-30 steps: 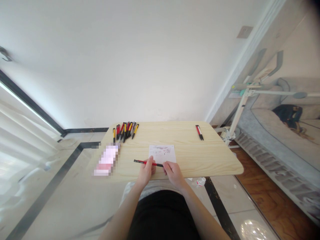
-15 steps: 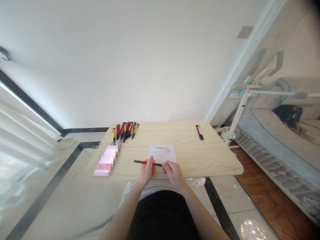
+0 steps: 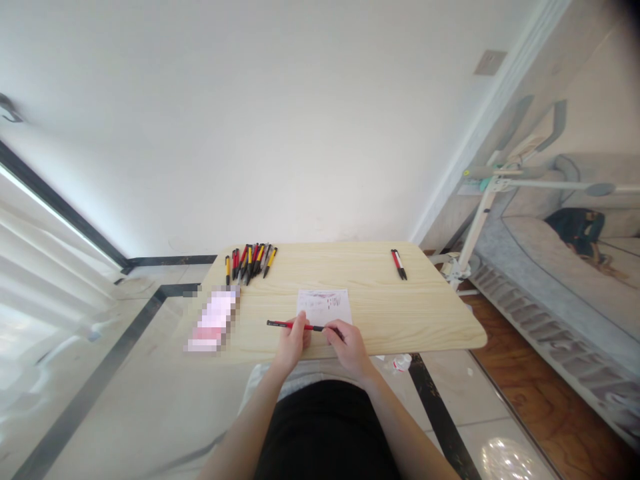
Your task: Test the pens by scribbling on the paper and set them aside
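A red and black pen (image 3: 280, 324) is held level above the near edge of the table, its black end with a clip pointing left. My left hand (image 3: 294, 340) is closed round the red barrel. My right hand (image 3: 350, 345) pinches the black front end, thumb against forefinger. A dark piece shows between those right fingers; whether it is joined to the barrel, I cannot tell. Just behind both hands lies a white sheet of paper (image 3: 325, 307) with dark scribbles near its top, partly covered by the hands.
On the wooden table (image 3: 370, 300), several red, yellow, black and grey pens (image 3: 250, 261) lie bunched at the far left. Two pens (image 3: 399, 264), red and white, lie far right. A pixelated pinkish object (image 3: 215, 320) is on the left. Below stands a bottle with a white cap (image 3: 402, 363).
My right fingers have shifted slightly at the pen's front end, and a dark piece now shows between them. My left hand keeps its grip, and the other pens lie as before.
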Available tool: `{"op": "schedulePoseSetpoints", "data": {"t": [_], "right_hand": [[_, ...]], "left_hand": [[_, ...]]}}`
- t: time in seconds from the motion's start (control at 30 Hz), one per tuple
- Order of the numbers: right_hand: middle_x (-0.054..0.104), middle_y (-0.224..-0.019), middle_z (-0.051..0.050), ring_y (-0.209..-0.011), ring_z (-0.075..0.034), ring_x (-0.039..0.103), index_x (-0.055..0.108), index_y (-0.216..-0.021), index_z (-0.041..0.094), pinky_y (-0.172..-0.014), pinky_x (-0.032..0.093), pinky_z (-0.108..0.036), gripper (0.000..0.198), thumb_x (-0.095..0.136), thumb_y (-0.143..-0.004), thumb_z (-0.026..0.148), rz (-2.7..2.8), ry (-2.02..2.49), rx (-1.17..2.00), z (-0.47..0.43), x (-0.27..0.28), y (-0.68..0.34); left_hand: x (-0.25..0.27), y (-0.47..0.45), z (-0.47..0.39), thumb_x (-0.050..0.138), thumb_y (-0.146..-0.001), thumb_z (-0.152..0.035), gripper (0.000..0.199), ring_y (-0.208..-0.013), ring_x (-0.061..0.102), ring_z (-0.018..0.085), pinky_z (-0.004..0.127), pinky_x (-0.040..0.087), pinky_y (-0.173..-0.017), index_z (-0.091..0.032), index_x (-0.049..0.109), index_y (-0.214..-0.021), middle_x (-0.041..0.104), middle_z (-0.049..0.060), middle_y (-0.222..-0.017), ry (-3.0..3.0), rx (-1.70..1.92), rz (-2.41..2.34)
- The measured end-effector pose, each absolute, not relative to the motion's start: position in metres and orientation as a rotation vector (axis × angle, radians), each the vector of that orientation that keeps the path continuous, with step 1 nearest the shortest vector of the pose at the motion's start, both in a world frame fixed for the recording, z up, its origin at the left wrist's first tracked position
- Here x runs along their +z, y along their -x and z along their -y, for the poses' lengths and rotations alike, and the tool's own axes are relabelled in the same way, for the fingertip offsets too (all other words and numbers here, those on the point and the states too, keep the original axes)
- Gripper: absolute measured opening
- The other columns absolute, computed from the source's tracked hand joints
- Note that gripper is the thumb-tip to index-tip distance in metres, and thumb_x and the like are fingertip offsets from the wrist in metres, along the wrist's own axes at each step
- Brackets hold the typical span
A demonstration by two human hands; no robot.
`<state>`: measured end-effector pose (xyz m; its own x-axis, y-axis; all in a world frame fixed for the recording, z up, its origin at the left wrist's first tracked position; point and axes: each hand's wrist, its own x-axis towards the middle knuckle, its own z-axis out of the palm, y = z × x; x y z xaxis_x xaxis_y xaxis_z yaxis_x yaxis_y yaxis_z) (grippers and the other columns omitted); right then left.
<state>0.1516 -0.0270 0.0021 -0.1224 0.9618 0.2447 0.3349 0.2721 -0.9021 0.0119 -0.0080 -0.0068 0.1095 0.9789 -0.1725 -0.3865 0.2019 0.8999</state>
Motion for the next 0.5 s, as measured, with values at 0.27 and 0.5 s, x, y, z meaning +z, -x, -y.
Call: {"op": "schedulePoseSetpoints", "data": {"t": [0.27, 0.5], "right_hand": [[0.057, -0.063, 0.0, -0.056, -0.013, 0.049, 0.061, -0.08, 0.018, -0.053, 0.038, -0.023, 0.016, 0.051, -0.078, 0.031, 1.615, 1.21, 0.86, 0.0267, -0.0051, -0.1519], [0.06, -0.071, -0.002, -0.062, -0.013, 0.053, 0.059, -0.084, 0.018, -0.056, 0.04, -0.023, 0.012, 0.054, -0.076, 0.025, 1.591, 1.153, 0.851, 0.0271, -0.0078, -0.1517]], "left_hand": [[-0.0059, -0.0131, 0.0079, 0.046, -0.074, -0.051, 0.047, -0.033, 0.015, 0.003, 0.021, 0.01, -0.035, -0.02, 0.026, -0.045, 0.018, -0.009, -0.038, -0.804, 1.189, -0.956], [-0.0073, -0.013, 0.0076, 0.046, -0.074, -0.051, 0.047, -0.033, 0.015, 0.003, 0.021, 0.01, -0.035, -0.02, 0.027, -0.046, 0.018, -0.009, -0.038, -0.805, 1.191, -0.957]]}}
